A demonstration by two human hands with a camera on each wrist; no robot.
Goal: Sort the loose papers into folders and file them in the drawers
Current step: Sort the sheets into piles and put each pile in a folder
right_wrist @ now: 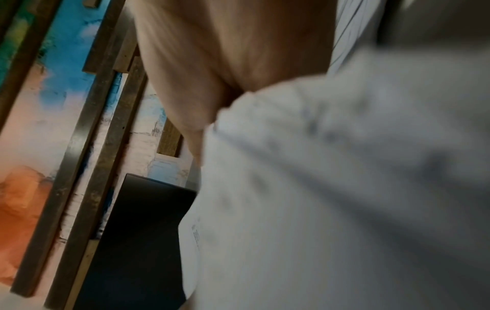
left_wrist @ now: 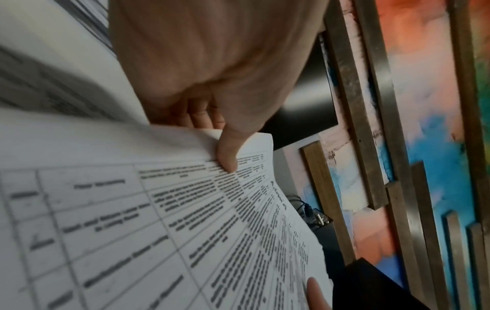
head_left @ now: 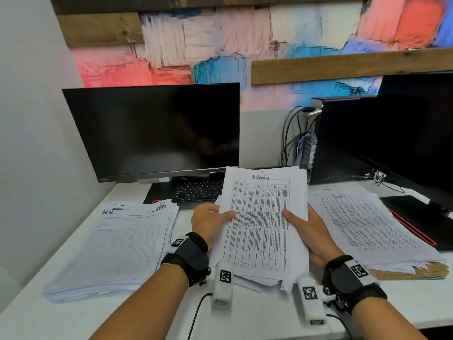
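Far left on the white worktop [head_left: 245, 320]: a thick pile of lined forms, top sheet hand-lettered "H.R." [head_left: 115, 244], lying flat and squared, well apart from the hands.

Centre: the left hand [head_left: 210, 220] grips the left edge of the "Admin" stack [head_left: 262, 222], thumb on the printed table, fingers curled behind; the left wrist view confirms the thumb pressing the top sheet. The stack is tilted up toward the person, and its ragged lower edge looks to rest on or just above the worktop. The right hand [head_left: 308, 231] clamps the opposite edge the same way, thumb on top, palm behind.

Behind: dark monitor [head_left: 152, 131], keyboard [head_left: 198, 190].

Right: a third pile headed what reads as "Tasks" [head_left: 367, 224], fanned loosely over a brown cardboard folder [head_left: 411, 273] whose corner shows beneath. Past it, a PC tower [head_left: 343, 141].

Judgement: sorting by heading appears largely done; the step in hand is squaring the Admin stack. The next move calls for an even two-handed tap to align the edges, then an open folder to receive it. No drawer is in view.
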